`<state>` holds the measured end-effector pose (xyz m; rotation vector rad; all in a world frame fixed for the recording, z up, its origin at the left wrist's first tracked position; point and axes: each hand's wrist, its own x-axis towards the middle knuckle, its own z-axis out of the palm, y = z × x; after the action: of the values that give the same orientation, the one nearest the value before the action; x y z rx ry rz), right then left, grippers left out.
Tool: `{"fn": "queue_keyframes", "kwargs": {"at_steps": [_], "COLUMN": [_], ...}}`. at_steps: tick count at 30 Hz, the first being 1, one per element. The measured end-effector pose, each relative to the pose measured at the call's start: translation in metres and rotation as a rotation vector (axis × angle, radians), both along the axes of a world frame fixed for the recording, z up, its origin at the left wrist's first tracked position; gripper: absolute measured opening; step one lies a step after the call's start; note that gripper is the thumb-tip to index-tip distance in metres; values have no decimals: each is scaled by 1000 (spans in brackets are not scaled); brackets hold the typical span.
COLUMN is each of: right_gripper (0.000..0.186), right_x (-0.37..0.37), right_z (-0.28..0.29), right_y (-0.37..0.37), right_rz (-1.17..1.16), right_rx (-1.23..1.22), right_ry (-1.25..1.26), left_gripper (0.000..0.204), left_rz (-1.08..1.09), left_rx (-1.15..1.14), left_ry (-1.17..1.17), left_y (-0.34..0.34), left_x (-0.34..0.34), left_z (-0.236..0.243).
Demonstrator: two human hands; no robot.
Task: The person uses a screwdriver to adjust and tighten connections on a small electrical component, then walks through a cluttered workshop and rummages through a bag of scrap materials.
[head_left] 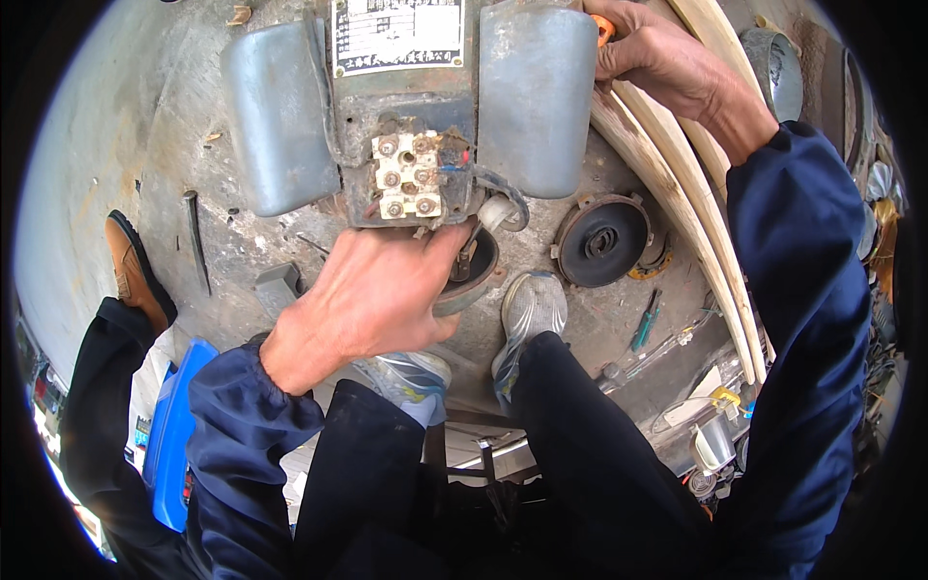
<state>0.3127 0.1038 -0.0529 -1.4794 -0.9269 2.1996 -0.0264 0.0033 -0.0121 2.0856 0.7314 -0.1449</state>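
Observation:
An old motor [401, 101] with two grey metal side boxes [536, 106] and a white screw terminal block [406, 177] fills the upper middle. My left hand [377, 295] is curled under its lower end, at a round metal housing [474, 280] below the terminal block; its fingertips are largely hidden. Above that housing, a cable runs through a pale fitting [498, 213]. My right hand [657, 58] grips a small orange object [604, 29], perhaps a tool handle, beside the upper right box.
Curved timber strips [667, 193] line the right, beside a round black part [599, 242] and green-handled tool [646, 319] on the concrete floor [145, 164]. A long metal pin [196, 242] and blue toolbox [174, 435] are left, near another person's brown shoe [140, 271].

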Motion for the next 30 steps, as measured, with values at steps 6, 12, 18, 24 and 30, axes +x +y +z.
{"fn": "queue_keyframes", "kwargs": {"at_steps": [6, 12, 18, 24, 30], "right_gripper": [30, 19, 10, 4, 9], "right_x": [-4, -24, -23, -17, -33], "right_z": [9, 22, 19, 12, 31], "right_y": [6, 16, 17, 19, 25], "right_rz": [86, 288, 319, 350, 397], "right_rx": [-37, 47, 104, 94, 25], "right_ry": [-55, -427, -395, -392, -525], "left_gripper": [65, 61, 61, 74, 73], "left_rz": [32, 25, 13, -28, -35], "left_rx": [7, 30, 45, -4, 0], "left_ry": [-7, -46, -50, -12, 1], "left_y": [-4, -1, 0, 1, 4], "left_x": [1, 4, 4, 3, 4], "left_z": [-2, -4, -2, -2, -1]}}
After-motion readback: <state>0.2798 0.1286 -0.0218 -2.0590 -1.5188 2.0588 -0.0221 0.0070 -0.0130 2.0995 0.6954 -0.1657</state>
